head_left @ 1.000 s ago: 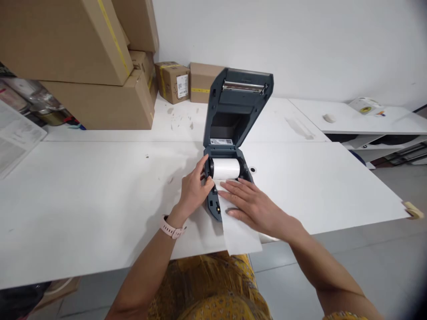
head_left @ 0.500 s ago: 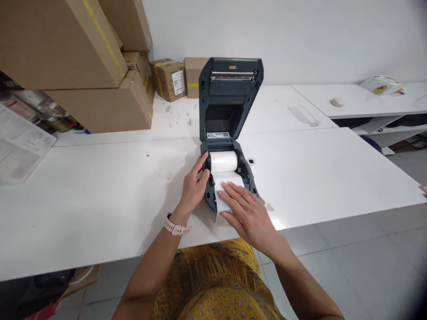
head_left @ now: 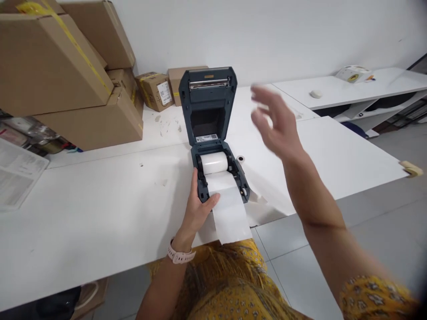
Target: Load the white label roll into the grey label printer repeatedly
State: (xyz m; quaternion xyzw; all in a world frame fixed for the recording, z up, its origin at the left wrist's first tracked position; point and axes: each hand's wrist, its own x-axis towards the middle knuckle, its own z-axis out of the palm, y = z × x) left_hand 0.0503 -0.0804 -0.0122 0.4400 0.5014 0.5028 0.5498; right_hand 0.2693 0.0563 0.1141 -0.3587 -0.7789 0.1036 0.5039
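Note:
A dark blue-grey label printer (head_left: 196,195) stands near the table's front edge with its lid (head_left: 208,100) raised. A white label roll (head_left: 214,163) sits inside, and its label strip (head_left: 231,215) runs out over the front and hangs past the table edge. My left hand (head_left: 198,206) grips the printer's left side, its thumb pressing on the strip at the front. Up in the air to the right of the lid is my right hand (head_left: 275,122), fingers apart and slightly curled, blurred by motion, with nothing in it.
Cardboard boxes (head_left: 90,124) are stacked at the back left, with a small labelled box (head_left: 155,92) beside them. A small white roll end (head_left: 240,158) shows right of the printer. A white shelf unit (head_left: 393,84) stands at right.
My right hand has lifted off the label strip and moved up and right. My left hand has slid toward the printer's front, its thumb now on the strip. The view has shifted.

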